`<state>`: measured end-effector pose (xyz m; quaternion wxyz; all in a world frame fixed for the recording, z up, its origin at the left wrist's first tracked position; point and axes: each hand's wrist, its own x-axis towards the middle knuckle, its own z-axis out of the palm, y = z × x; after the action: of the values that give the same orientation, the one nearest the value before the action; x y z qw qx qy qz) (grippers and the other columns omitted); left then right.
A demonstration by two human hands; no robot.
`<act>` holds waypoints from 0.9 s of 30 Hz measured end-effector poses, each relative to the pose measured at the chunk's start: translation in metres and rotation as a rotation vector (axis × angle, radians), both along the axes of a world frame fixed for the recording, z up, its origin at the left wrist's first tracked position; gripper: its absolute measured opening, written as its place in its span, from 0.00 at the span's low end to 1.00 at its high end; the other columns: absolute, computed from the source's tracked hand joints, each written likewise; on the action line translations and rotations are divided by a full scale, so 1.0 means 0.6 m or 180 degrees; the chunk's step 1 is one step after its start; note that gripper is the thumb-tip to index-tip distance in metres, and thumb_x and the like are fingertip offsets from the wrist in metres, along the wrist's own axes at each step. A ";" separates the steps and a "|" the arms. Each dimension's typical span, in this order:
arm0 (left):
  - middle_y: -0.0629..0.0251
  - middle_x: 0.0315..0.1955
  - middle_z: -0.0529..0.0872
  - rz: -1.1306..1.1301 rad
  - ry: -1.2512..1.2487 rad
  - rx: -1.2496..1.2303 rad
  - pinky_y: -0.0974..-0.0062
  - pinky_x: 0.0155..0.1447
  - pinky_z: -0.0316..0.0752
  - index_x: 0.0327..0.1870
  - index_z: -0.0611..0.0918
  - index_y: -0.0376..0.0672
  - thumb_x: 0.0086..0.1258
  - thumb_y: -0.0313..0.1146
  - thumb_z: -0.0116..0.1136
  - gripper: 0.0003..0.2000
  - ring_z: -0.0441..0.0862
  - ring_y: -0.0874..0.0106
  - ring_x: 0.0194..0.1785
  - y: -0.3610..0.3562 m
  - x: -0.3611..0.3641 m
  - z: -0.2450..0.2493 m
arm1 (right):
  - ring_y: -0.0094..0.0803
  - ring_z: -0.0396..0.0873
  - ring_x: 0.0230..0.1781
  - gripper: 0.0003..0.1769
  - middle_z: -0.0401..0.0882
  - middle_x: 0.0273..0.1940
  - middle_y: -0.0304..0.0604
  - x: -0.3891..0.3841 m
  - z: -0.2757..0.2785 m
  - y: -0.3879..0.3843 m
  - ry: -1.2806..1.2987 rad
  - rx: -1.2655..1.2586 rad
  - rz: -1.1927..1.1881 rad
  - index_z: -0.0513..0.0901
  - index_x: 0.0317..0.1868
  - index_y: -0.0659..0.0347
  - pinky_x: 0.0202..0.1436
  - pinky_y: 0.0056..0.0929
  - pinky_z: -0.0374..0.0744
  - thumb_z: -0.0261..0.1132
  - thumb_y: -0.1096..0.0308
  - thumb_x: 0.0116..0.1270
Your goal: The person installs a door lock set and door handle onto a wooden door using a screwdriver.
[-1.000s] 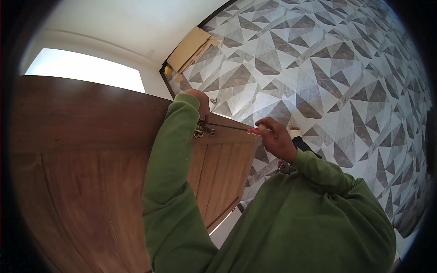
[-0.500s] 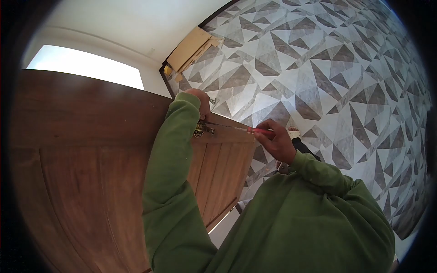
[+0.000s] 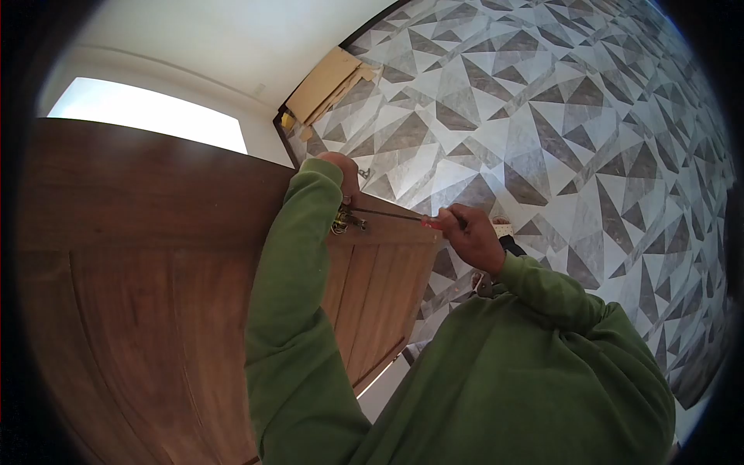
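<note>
My right hand (image 3: pixel 473 237) is wrapped round the red handle of a screwdriver (image 3: pixel 391 215). Its thin metal shaft points left, the tip ending beside my left hand. My left hand (image 3: pixel 341 172) bends over the edge of a brown wooden door (image 3: pixel 155 194), its fingers curled down close to the lock hardware. What those fingers hold is hidden. Brass-coloured lock hardware (image 3: pixel 341 223) with a small handle-like piece sticks out of the door just below the left hand.
Flattened cardboard (image 3: pixel 322 84) lies on the floor against the white wall (image 3: pixel 225 46). Grey and white patterned tiles (image 3: pixel 535 139) cover the floor. A bright opening (image 3: pixel 147 112) shows behind the door. A small metal piece (image 3: pixel 364 173) is visible just beyond the left hand.
My right hand has turned round the screwdriver handle, its fingers now covering more of it. The shaft still points to the same spot, and my left hand stays in place.
</note>
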<state>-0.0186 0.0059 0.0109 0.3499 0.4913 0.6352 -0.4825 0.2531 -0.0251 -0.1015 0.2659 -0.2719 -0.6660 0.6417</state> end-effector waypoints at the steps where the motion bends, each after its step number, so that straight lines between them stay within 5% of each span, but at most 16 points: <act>1: 0.73 0.51 0.85 -0.0111 0.0126 0.0024 0.64 0.54 0.79 0.47 0.86 0.68 0.60 0.35 0.63 0.15 0.82 0.68 0.53 0.000 0.001 -0.003 | 0.37 0.80 0.32 0.16 0.80 0.31 0.49 -0.003 0.003 -0.002 0.0400 -0.0133 -0.0162 0.78 0.41 0.68 0.40 0.33 0.78 0.62 0.60 0.67; 4: 0.74 0.51 0.85 -0.0094 0.0134 -0.0007 0.65 0.54 0.78 0.48 0.86 0.69 0.60 0.34 0.62 0.16 0.82 0.68 0.53 0.000 -0.011 -0.012 | 0.31 0.79 0.29 0.18 0.81 0.27 0.47 -0.001 0.007 -0.005 0.0744 0.0769 -0.0535 0.81 0.37 0.69 0.39 0.30 0.78 0.61 0.58 0.69; 8: 0.74 0.48 0.86 0.0078 0.0092 0.0055 0.65 0.54 0.78 0.46 0.87 0.69 0.59 0.35 0.62 0.15 0.82 0.68 0.53 -0.002 0.000 0.004 | 0.30 0.79 0.30 0.18 0.81 0.28 0.47 0.004 0.005 0.010 -0.0034 0.0596 -0.0040 0.81 0.39 0.68 0.41 0.29 0.79 0.62 0.57 0.69; 10: 0.75 0.46 0.86 -0.0027 0.0193 0.0161 0.67 0.54 0.77 0.47 0.86 0.67 0.60 0.33 0.61 0.16 0.82 0.70 0.51 -0.010 0.000 -0.002 | 0.31 0.79 0.30 0.18 0.82 0.29 0.46 -0.011 -0.013 0.004 0.0628 -0.0830 0.0093 0.81 0.40 0.67 0.40 0.30 0.78 0.63 0.56 0.68; 11: 0.77 0.44 0.87 -0.0115 0.0288 0.0263 0.69 0.54 0.76 0.48 0.86 0.66 0.60 0.32 0.60 0.16 0.82 0.72 0.50 -0.012 -0.001 -0.005 | 0.31 0.79 0.30 0.18 0.82 0.29 0.46 -0.007 -0.021 0.004 0.0631 -0.0827 0.0080 0.81 0.40 0.67 0.40 0.30 0.78 0.63 0.56 0.68; 13: 0.77 0.44 0.87 -0.0109 0.0236 0.0201 0.70 0.53 0.76 0.48 0.86 0.65 0.60 0.32 0.60 0.16 0.82 0.72 0.49 -0.011 -0.012 -0.016 | 0.30 0.81 0.31 0.15 0.81 0.29 0.46 0.003 -0.024 -0.001 -0.0017 -0.2472 0.0575 0.80 0.40 0.65 0.36 0.29 0.78 0.63 0.59 0.68; 14: 0.77 0.44 0.87 -0.0091 0.0186 0.0136 0.70 0.53 0.76 0.48 0.86 0.64 0.60 0.32 0.60 0.16 0.82 0.73 0.49 -0.011 -0.018 -0.021 | 0.30 0.81 0.31 0.15 0.81 0.29 0.46 0.003 -0.024 -0.009 -0.0016 -0.2478 0.0578 0.80 0.40 0.65 0.36 0.29 0.78 0.63 0.59 0.68; 16: 0.77 0.44 0.87 -0.0017 0.0322 0.0304 0.69 0.53 0.76 0.47 0.87 0.64 0.59 0.32 0.61 0.16 0.82 0.73 0.49 -0.013 -0.011 -0.012 | 0.28 0.81 0.32 0.14 0.81 0.29 0.45 0.002 -0.009 -0.020 0.0478 0.0347 0.0060 0.79 0.39 0.64 0.32 0.28 0.78 0.62 0.60 0.68; 17: 0.77 0.44 0.87 0.0052 0.0456 0.0465 0.69 0.53 0.76 0.47 0.87 0.63 0.59 0.32 0.61 0.16 0.82 0.73 0.48 -0.016 -0.006 -0.010 | 0.28 0.81 0.32 0.14 0.81 0.29 0.45 0.004 -0.004 -0.016 0.0475 0.0335 0.0082 0.79 0.39 0.64 0.32 0.28 0.78 0.62 0.60 0.68; 19: 0.77 0.44 0.87 -0.0003 0.0332 0.0299 0.69 0.52 0.76 0.47 0.87 0.63 0.59 0.32 0.61 0.15 0.82 0.73 0.48 -0.010 -0.006 -0.012 | 0.28 0.82 0.34 0.12 0.81 0.29 0.46 0.006 0.002 -0.002 -0.0060 0.2396 0.0086 0.78 0.41 0.63 0.31 0.27 0.78 0.62 0.61 0.69; 23: 0.70 0.44 0.87 -0.0008 0.0008 0.0145 0.64 0.51 0.79 0.41 0.89 0.62 0.56 0.39 0.64 0.11 0.84 0.66 0.48 -0.007 -0.009 -0.008 | 0.26 0.79 0.27 0.13 0.78 0.26 0.42 0.003 -0.007 -0.001 0.0024 0.2368 0.0086 0.78 0.43 0.61 0.27 0.28 0.75 0.62 0.59 0.70; 25: 0.73 0.44 0.88 0.0116 0.0139 0.0242 0.67 0.52 0.78 0.43 0.88 0.62 0.57 0.35 0.62 0.13 0.83 0.69 0.48 -0.008 -0.001 -0.004 | 0.25 0.73 0.20 0.13 0.73 0.24 0.39 -0.002 -0.016 -0.003 -0.0126 0.0052 0.0917 0.77 0.44 0.61 0.22 0.27 0.70 0.60 0.58 0.71; 27: 0.76 0.43 0.88 0.0231 0.0270 0.0311 0.69 0.52 0.76 0.46 0.87 0.61 0.58 0.31 0.60 0.15 0.83 0.72 0.47 -0.012 -0.004 -0.009 | 0.26 0.72 0.19 0.13 0.73 0.24 0.39 0.000 -0.012 0.002 -0.0117 -0.0650 0.1031 0.77 0.44 0.60 0.22 0.27 0.70 0.60 0.58 0.70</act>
<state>-0.0209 -0.0011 0.0055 0.3156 0.4636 0.6896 -0.4583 0.2532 -0.0239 -0.1085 0.1180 -0.1985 -0.6373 0.7352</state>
